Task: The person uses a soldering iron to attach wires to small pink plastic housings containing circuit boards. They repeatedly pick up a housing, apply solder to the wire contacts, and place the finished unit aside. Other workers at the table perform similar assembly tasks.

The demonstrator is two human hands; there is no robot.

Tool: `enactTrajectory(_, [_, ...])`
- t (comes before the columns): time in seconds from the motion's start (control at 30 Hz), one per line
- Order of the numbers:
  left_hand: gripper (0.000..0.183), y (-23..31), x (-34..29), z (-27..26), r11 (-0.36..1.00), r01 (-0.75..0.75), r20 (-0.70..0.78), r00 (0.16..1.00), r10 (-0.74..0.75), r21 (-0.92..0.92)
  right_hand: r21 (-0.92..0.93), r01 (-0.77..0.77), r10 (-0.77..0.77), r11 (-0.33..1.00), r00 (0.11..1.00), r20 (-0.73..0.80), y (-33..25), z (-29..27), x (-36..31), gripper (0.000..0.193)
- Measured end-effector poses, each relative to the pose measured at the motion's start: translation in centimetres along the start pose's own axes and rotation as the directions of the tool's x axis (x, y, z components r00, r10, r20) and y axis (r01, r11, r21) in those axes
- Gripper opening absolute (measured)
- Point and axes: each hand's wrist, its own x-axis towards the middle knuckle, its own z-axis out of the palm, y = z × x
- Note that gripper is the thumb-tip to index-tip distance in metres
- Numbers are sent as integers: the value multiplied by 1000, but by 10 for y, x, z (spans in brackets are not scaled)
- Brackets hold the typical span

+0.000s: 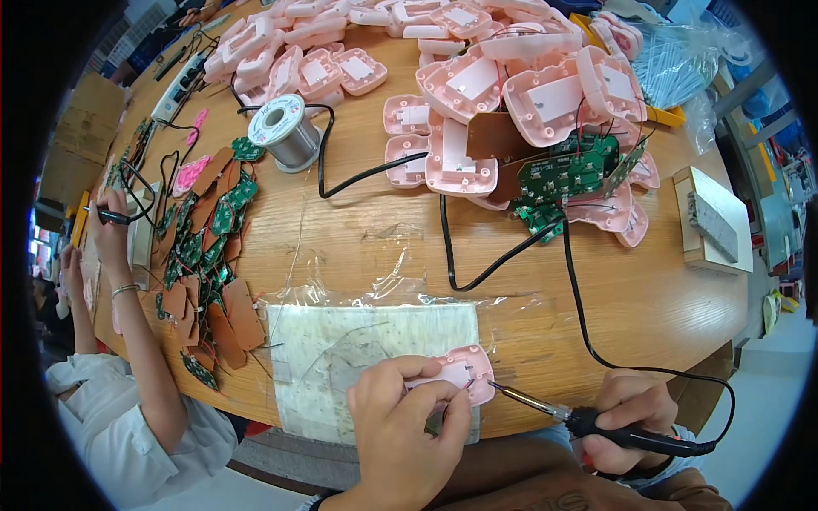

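Observation:
My left hand (405, 426) grips a small pink plastic housing (481, 366) over the front of a stained white work mat (298, 341). A thin dark wire shows near the fingertips, and the hand hides much of the housing. In my right hand (629, 417) is a black-handled soldering iron (545, 407), the fingers wrapped round its grip. Its metal tip points left and ends close to the right edge of the housing; whether it touches cannot be made out. The iron's black cord loops up across the table.
Pink housings (460, 81) pile up at the back, with green circuit boards (562, 175) among them. A solder wire spool (285, 136) stands behind the mat. Brown and green boards (204, 238) heap at left, beside a co-worker's arm (141, 324). A sponge block (711, 226) sits at right.

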Motion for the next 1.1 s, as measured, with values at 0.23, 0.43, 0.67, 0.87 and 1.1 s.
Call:
enactTrajectory(0.23, [11, -1, 1, 1, 1000, 14, 5, 1000, -14, -12, -16, -71, 73, 997, 991, 115, 1, 4, 7, 30])
enactTrajectory(0.43, [11, 0, 1, 1, 1000, 19, 25, 1000, -19, -2, -32, -32, 37, 999, 986, 165, 1, 4, 9, 30])
enactTrajectory(0.67, [11, 0, 2, 2, 1000, 22, 15, 1000, -22, -3, -7, -6, 6, 1000, 995, 96, 3, 0, 11, 31])
enactTrajectory(0.87, [10, 0, 3, 1, 1000, 21, 23, 1000, -21, 8, 8, -18, 17, 1000, 994, 110, 3, 2, 10, 31])
enactTrajectory(1.1, [9, 1, 3, 1, 999, 45, 35, 998, -44, -17, 1, -48, 48, 999, 991, 122, 2, 3, 11, 30])
